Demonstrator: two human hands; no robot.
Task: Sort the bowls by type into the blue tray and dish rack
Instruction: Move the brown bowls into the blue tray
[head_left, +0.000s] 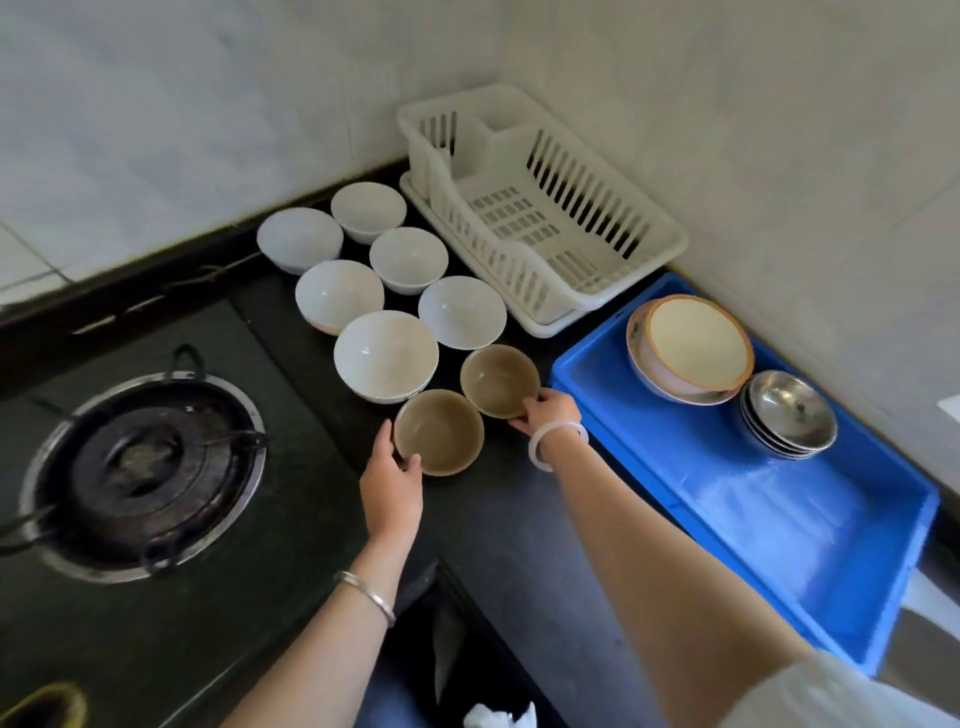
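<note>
The left hand curls its fingers round the nearer brown bowl and the right hand round the farther brown bowl, mid-worktop, probably to carry the matching pair together to the blue tray at three o'clock.

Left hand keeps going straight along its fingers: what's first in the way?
It grips the near brown bowl; straight on, the left hand would likely meet the large white bowl just behind, though depth is hard to judge.
</note>
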